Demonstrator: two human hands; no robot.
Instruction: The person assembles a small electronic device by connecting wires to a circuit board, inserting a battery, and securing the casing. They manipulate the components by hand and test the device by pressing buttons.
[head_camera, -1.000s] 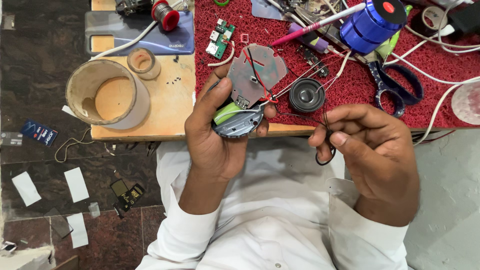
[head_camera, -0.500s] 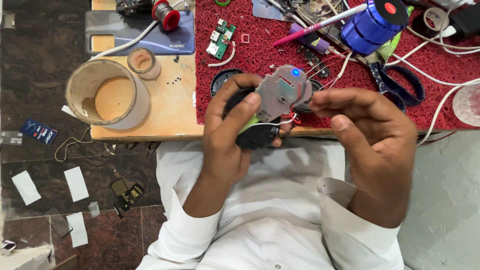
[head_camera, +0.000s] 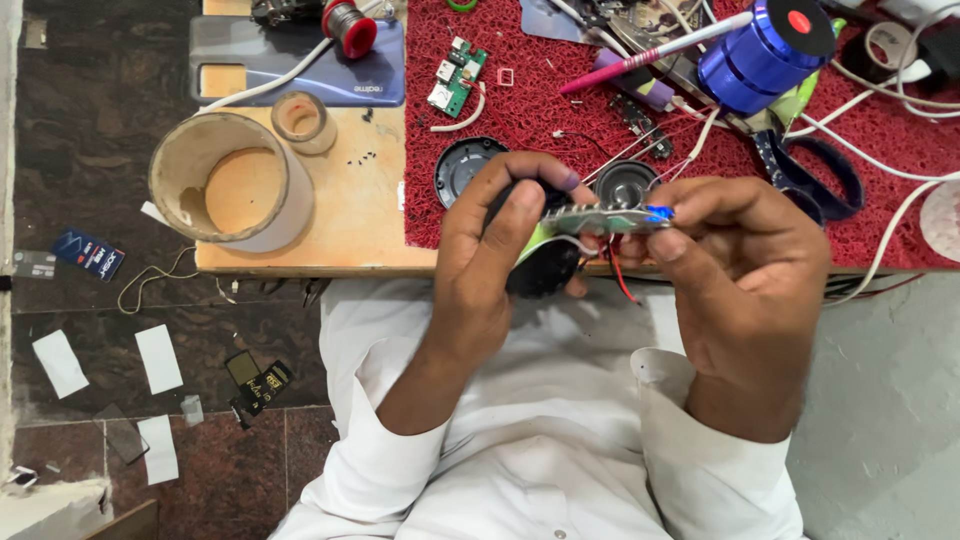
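My left hand (head_camera: 490, 255) grips a small black round speaker housing (head_camera: 545, 265) with a green part, held over the table's front edge. My right hand (head_camera: 745, 265) pinches a thin circuit board (head_camera: 605, 219), seen edge-on, with a lit blue light (head_camera: 657, 212) at its right end. Red and white wires (head_camera: 612, 262) run from the board down into the housing. Just behind my hands, a black speaker cone (head_camera: 625, 182) and a round black cover (head_camera: 466, 165) lie on the red mat (head_camera: 520, 110).
On the wooden table (head_camera: 355, 215) stand a wide tape roll (head_camera: 225, 180), a small tape roll (head_camera: 302, 118) and a phone (head_camera: 300, 70). The mat carries a green circuit board (head_camera: 455, 78), a blue cylinder (head_camera: 765, 55), a pink pen (head_camera: 650, 50), scissors (head_camera: 810, 175) and white cables (head_camera: 880, 100). Paper scraps litter the floor.
My right hand let go of the scissors and took the circuit board; the board, first flat-on, is now tilted edge-on with its blue light lit. The housing moved right.
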